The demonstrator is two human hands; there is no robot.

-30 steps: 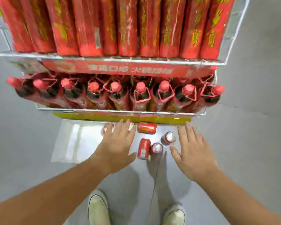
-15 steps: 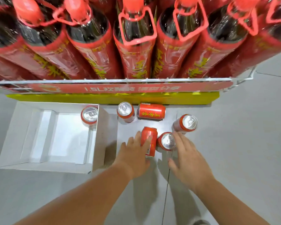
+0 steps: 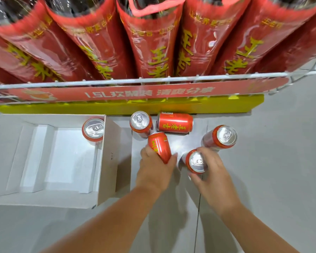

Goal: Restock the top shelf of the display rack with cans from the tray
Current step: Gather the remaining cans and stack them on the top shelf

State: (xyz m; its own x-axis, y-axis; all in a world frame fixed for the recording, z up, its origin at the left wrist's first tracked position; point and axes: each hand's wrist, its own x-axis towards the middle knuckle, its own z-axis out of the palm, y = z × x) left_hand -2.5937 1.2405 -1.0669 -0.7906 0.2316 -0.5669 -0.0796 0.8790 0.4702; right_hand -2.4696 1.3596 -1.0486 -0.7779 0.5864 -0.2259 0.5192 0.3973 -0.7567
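Pickup step: left hand [image 3: 154, 172] grips lying red aluminium can [image 3: 159, 147], right hand [image 3: 212, 172] grips upright red can [image 3: 196, 162]; next lift to top shelf.

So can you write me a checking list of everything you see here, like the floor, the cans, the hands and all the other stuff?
Surface: grey floor, with one thin seam line.
Job's things: white tray with one upright can in its corner; four cans outside it, two upright cans, one can on its side, one more in each hand.
Clutter: nothing seen.
Grippers: left hand wrapped around a tilted can; right hand gripping an upright can.
Cables: nothing seen.
Surroundings: wire rack full of big red bottles, red sign strip, yellow base.
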